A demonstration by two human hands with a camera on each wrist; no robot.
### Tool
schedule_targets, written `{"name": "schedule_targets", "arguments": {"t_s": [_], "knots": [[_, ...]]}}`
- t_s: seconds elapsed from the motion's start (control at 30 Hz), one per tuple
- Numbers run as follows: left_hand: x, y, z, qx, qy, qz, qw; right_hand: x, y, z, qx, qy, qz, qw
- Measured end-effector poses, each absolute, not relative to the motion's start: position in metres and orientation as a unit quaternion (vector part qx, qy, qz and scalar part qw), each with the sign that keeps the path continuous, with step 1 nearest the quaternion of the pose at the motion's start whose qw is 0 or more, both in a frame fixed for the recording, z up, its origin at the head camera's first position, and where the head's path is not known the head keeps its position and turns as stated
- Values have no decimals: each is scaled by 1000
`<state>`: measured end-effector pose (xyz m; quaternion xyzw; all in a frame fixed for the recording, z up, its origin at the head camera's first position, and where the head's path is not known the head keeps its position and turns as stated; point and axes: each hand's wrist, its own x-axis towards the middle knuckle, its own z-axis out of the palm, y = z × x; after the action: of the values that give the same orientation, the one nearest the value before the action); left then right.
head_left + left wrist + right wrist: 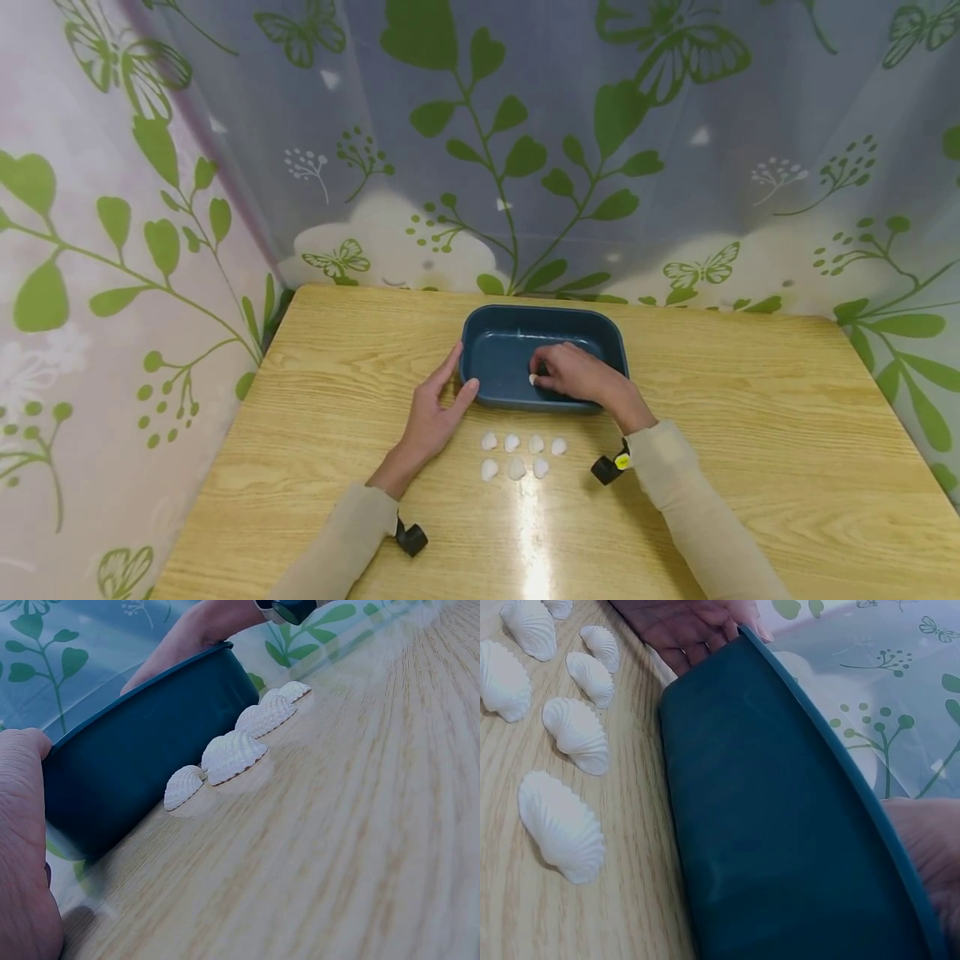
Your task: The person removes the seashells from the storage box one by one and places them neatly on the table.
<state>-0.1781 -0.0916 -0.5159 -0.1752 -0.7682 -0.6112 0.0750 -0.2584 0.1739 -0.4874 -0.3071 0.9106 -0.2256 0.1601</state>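
Observation:
A dark blue rectangular basin (495,402) stands on the table. My left hand (433,421) rests against its left end, fingers extended along the side and thumb at the near left corner. Inside the basin, my right hand (573,371) pinches a small white seashell (533,379) between thumb and fingertips. Both wrist views hide that shell behind the basin wall. In front of the basin, several white ribbed seashells (536,443) lie on the wood in two rows; the right wrist view shows their ridges on a near shell (561,826).
The wood-grain table (750,417) extends to both sides of the basin. A curtain (480,167) with green leaves and butterflies hangs behind it, and a similar patterned sheet (90,250) is on the left. Black wrist cameras (411,539) sit at both sleeves.

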Motion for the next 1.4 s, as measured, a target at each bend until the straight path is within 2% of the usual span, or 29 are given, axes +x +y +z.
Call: {"name": "schedule_targets", "arguments": {"t_s": [0.87,1.4], "knots": [[-177,-90,-517,-177,-770,-608,71,-249,183,-486,-294,916,-237,133],[-178,-92,-516,-176,-768,-611,74,-209,203,-450,-306,917,-245,74]]}}
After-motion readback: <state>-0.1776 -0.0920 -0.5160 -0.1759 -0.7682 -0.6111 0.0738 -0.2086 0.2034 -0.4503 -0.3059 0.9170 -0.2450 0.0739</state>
